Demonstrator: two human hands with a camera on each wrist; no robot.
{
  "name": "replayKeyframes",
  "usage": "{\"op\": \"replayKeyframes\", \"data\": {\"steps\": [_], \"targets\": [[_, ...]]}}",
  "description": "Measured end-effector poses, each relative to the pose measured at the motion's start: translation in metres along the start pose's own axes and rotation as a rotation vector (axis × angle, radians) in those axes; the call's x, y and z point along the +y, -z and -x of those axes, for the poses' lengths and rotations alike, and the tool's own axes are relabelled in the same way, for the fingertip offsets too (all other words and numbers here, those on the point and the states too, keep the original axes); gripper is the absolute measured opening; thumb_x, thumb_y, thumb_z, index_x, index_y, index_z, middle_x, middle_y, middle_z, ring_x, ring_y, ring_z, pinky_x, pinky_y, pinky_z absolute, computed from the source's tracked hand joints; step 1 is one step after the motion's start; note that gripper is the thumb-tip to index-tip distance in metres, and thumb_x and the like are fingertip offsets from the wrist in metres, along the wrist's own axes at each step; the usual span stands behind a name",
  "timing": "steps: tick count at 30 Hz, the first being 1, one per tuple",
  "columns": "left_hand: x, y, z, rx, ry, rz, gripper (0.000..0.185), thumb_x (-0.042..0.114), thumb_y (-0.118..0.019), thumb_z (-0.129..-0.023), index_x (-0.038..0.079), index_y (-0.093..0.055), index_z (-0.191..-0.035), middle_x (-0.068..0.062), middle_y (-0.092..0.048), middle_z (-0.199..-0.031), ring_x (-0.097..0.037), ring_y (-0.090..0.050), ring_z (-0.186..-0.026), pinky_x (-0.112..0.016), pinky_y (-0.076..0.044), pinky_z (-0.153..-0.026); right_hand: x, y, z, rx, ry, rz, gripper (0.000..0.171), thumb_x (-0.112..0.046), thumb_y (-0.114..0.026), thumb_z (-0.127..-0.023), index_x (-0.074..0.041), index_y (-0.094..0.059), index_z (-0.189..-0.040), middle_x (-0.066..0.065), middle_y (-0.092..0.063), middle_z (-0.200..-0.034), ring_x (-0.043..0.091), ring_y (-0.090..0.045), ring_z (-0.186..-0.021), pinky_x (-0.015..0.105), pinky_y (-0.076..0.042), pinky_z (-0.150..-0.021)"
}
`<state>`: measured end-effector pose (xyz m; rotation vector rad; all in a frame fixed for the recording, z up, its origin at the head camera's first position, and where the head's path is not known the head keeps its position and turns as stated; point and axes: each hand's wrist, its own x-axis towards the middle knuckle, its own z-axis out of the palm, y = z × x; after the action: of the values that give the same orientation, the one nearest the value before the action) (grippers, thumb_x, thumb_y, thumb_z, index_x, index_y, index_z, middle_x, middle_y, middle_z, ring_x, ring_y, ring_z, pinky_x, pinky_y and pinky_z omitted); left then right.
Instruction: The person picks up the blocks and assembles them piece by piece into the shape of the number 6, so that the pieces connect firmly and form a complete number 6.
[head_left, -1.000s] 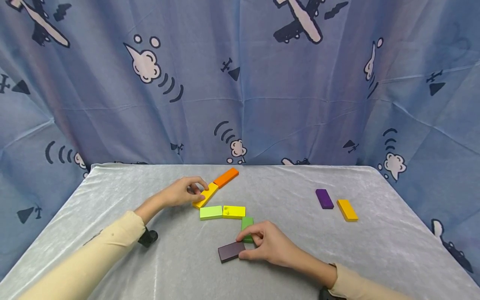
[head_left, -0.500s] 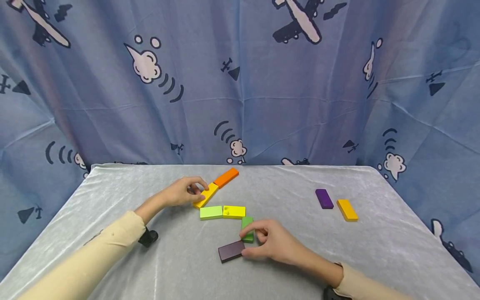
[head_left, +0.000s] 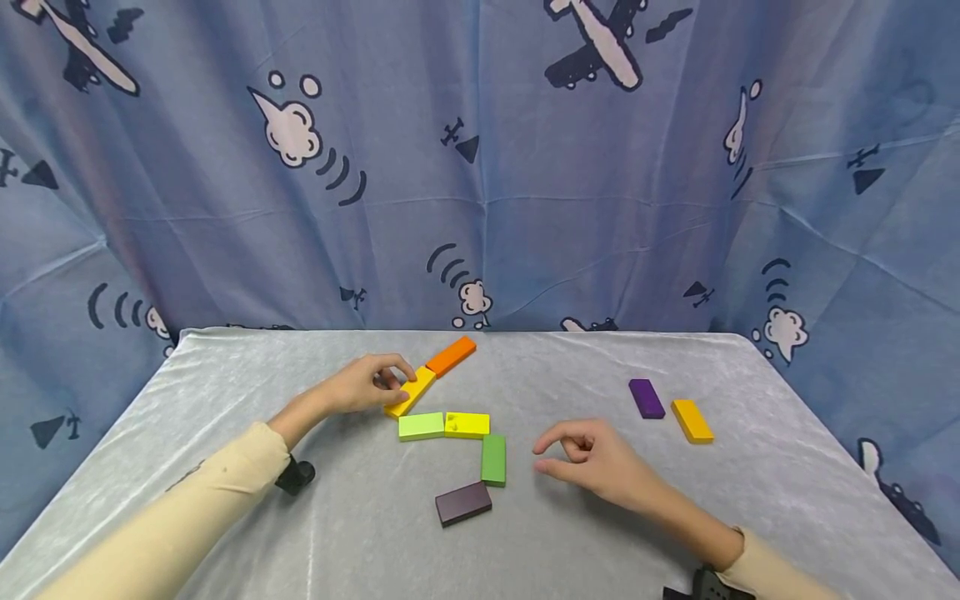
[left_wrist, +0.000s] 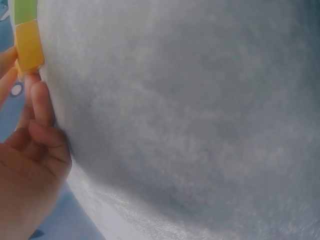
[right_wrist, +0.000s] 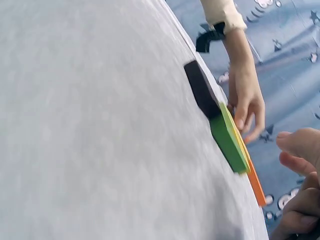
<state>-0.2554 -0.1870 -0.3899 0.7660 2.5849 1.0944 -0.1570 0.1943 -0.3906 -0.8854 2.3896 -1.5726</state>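
My left hand [head_left: 363, 385] pinches an amber-yellow block [head_left: 422, 385] flat on the table, thumb on the near side and a finger on the far side. An orange block [head_left: 452, 356] touches that block's far end. Just in front lie a light green block [head_left: 422, 427] and a bright yellow block [head_left: 467, 426], end to end. From there a green block [head_left: 493, 461] runs toward me, and a dark brown block [head_left: 463, 504] sits slantwise near its lower end. To the right of the green block, my right hand [head_left: 600, 463] hovers with loosely curved fingers, holding nothing.
A purple block [head_left: 647, 398] and another amber-yellow block [head_left: 692, 421] lie apart on the right side. Pale grey cloth covers the table [head_left: 360, 533]. A blue patterned curtain [head_left: 405, 200] hangs behind and along both sides.
My right hand has let go of the dark brown block and moved right and slightly away. My left hand stays on the amber-yellow block, and the blocks lie as before.
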Motion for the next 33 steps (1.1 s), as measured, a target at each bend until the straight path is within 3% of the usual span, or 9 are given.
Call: {"op": "replayKeyframes", "data": {"steps": [13,17,22,33], "targets": [[0.001,0.001,0.001,-0.005,-0.003,0.036,0.023,0.005,-0.071,-0.095,0.003,-0.067,-0.118,-0.005,-0.065,-0.089,-0.020,-0.061,-0.082,-0.034,-0.051,-0.072,0.019,0.052,0.025,0.166,-0.008,0.087,0.011,-0.005,-0.078,-0.090,-0.001,-0.075,-0.100,0.004,-0.023,-0.058,0.012,-0.021,-0.048,0.031,-0.027,-0.043],[0.000,0.001,0.002,-0.004,-0.006,0.032,0.023,0.005,-0.072,-0.095,0.004,-0.068,-0.117,-0.005,-0.065,-0.089,-0.020,-0.061,-0.082,-0.035,-0.051,-0.072,0.022,0.071,0.034,0.212,-0.050,0.139,0.014,-0.009,-0.078,-0.091,-0.002,-0.075,-0.103,0.003,-0.024,-0.058,0.012,-0.021,-0.049,0.031,-0.029,-0.042],[-0.002,0.001,0.001,-0.005,-0.008,0.033,0.023,0.005,-0.072,-0.095,0.004,-0.068,-0.117,-0.005,-0.065,-0.090,-0.021,-0.061,-0.083,-0.035,-0.051,-0.072,0.029,0.092,0.042,0.240,-0.120,0.199,0.016,-0.013,-0.078,-0.092,-0.003,-0.074,-0.105,0.000,-0.026,-0.060,0.011,-0.025,-0.052,0.030,-0.030,-0.044],[-0.001,0.001,0.000,-0.003,-0.009,0.014,0.023,0.006,-0.072,-0.095,0.005,-0.068,-0.118,-0.004,-0.066,-0.091,-0.021,-0.060,-0.084,-0.035,-0.050,-0.074,0.046,0.131,0.053,0.284,-0.178,0.286,0.018,-0.017,-0.078,-0.092,-0.005,-0.075,-0.106,0.000,-0.027,-0.060,0.013,-0.030,-0.051,0.030,-0.029,-0.044]]}}
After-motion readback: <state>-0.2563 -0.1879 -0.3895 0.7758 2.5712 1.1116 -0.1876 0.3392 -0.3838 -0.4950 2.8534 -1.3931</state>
